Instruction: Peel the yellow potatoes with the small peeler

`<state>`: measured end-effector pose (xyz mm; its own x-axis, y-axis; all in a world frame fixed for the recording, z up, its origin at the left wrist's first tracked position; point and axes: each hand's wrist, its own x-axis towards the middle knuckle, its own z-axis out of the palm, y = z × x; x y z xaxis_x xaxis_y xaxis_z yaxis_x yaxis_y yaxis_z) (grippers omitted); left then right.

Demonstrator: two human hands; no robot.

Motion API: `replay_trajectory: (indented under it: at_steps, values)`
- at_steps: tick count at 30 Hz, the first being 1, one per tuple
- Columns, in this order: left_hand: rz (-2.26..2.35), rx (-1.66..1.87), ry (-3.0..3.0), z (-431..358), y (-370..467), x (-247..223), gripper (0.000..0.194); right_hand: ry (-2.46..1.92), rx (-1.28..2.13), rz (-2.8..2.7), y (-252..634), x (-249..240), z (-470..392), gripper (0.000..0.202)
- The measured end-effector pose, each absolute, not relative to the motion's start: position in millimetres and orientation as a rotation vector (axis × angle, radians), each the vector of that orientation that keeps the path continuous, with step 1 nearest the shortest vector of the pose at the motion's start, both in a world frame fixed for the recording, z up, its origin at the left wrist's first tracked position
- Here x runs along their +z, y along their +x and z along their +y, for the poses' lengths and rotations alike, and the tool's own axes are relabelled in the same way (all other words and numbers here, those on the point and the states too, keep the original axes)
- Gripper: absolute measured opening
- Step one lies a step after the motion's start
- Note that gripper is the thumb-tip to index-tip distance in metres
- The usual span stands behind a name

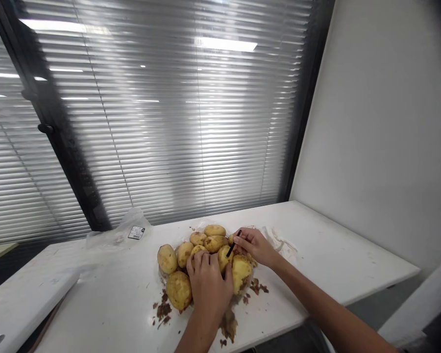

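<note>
A heap of potatoes [178, 290] lies on thin clear plastic on the white table, some with brown skin and some peeled yellow. My left hand [209, 280] rests over the front of the heap, its fingers curved around a potato that it mostly hides. In my right hand [250, 244] is a thin black stick-like tool [232, 246], pinched between the fingers and slanting down to a yellow potato [224, 257] beside my left hand. A partly peeled potato [241, 273] sits at the heap's right edge.
Brown peel scraps [164, 309] are scattered around the heap on the table [113, 299]. A clear plastic bag with a label [136, 232] lies at the back left, crumpled white tissue [279, 243] behind my right forearm. A white device [33, 309] occupies the left corner. Blinds stand behind.
</note>
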<state>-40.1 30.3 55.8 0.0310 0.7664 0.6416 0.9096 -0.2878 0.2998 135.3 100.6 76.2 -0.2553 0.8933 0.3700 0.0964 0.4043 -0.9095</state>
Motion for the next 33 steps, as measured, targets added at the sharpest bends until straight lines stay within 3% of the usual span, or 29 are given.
replay_trajectory:
  at_steps: [33]
  values:
    - [-1.782, -1.096, -2.117, 28.6, -39.4, 56.9, 0.022, -0.909, 0.940, -1.597, 139.1, 69.2, 102.0, 0.038]
